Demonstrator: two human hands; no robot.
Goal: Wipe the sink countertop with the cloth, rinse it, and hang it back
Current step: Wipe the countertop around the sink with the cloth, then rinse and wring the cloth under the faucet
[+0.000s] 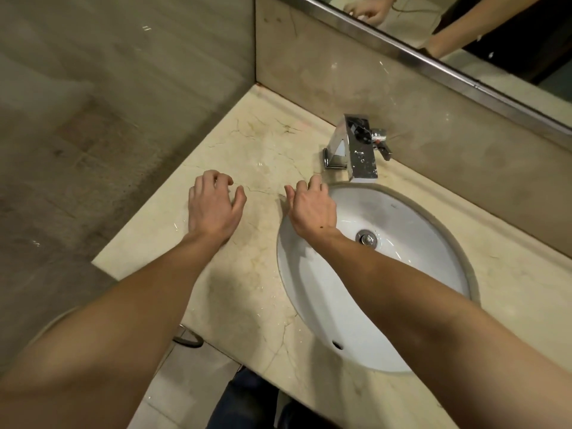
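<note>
Countertop (247, 144) of veined beige stone lies under both hands: left hand (213, 205) and right hand (311, 209), apart, fingers loosely curled, holding nothing. The right hand is over the sink (402, 218) rim, near the faucet (356, 150).

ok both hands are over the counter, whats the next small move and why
Probably take a hand away to fetch the cloth. The left hand and right hand are over the countertop, fingers loosely curled, holding nothing, and no cloth shows there or in the sink. Wet streaks glint on the marble. Where the cloth hangs is out of view.
</note>
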